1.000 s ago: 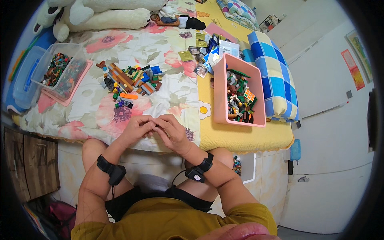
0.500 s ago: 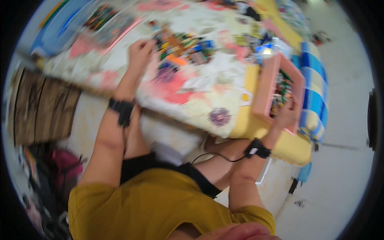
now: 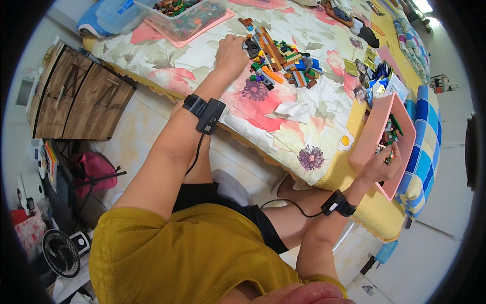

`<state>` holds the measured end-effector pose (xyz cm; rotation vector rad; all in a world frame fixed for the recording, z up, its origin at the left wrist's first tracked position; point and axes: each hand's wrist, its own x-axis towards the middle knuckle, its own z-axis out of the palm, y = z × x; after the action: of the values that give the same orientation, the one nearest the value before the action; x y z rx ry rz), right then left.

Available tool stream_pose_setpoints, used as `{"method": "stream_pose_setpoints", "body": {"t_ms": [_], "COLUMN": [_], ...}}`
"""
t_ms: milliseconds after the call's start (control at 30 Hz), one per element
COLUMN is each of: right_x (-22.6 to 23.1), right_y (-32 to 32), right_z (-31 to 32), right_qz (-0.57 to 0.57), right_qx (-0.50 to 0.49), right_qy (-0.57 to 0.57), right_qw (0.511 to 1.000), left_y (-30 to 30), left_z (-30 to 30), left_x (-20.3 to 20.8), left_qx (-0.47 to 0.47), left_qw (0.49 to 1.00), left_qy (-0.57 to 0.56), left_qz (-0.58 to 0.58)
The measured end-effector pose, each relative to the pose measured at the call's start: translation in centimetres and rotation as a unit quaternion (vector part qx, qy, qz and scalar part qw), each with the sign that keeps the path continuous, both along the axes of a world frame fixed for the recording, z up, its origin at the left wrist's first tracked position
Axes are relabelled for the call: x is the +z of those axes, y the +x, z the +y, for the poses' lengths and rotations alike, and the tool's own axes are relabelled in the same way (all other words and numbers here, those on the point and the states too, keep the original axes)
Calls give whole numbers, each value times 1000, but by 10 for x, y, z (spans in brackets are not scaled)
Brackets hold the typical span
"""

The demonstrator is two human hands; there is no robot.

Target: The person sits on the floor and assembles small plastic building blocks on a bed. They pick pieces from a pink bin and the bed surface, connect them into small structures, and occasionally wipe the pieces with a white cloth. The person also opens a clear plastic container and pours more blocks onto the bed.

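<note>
My left hand (image 3: 232, 55) rests on the flowered bedspread with its fingers curled in. Its fingertips are beside a dark grey brick piece (image 3: 251, 48) at the left edge of a spread of toy building bricks (image 3: 300, 63). What it holds, if anything, is hidden. A long brown and tan brick assembly (image 3: 269, 48) lies among the loose pieces, near an orange piece (image 3: 273, 75). On the right, my right hand (image 3: 380, 166) reaches over the near end of a pink bin (image 3: 368, 133). Thumb and fingers are apart above mixed small bricks (image 3: 391, 133) inside it.
A clear plastic box of bricks (image 3: 195, 23) sits on a pink tray (image 3: 225, 16) at the far left. Cards and packets (image 3: 377, 83) lie beyond the bin. A blue checked cushion (image 3: 422, 147) borders it on the right. A wooden cabinet (image 3: 78, 96) stands left of the bed.
The view has swung, so the bed and bricks appear farther right and the picture is sharper. My left hand stays by the brick spread; my right hand stays at the pink bin.
</note>
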<state>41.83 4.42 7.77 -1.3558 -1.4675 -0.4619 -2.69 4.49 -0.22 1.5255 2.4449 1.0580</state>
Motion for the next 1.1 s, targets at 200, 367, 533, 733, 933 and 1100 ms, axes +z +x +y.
{"method": "stream_pose_setpoints", "body": {"t_ms": [200,367,533,733,933,1100], "right_x": [-13,-34,-42,-53,-50,-49], "right_y": [-68,-96,-97,-115,-144,-146], "right_z": [-28,-41,-39,-43,-64,-71], "right_qz": [-14,4,33,45,178,80], "right_qx": [177,298,302,346,437,482], "right_qy": [42,-23,-75,-100,-218,-249], "right_qw": [983,954,950,932,854,836], "left_y": [-8,-13,-10,7,79,140], "left_z": [11,17,15,1,-29,-61], "left_x": [-11,-19,-11,0,-4,-21], "left_qx": [-23,18,-35,-120,-293,-368], "left_qw": [999,1000,910,792,793,759], "left_qy": [-14,8,141,109,23,-43], "left_qz": [34,-5,-388,-588,-534,-535]}}
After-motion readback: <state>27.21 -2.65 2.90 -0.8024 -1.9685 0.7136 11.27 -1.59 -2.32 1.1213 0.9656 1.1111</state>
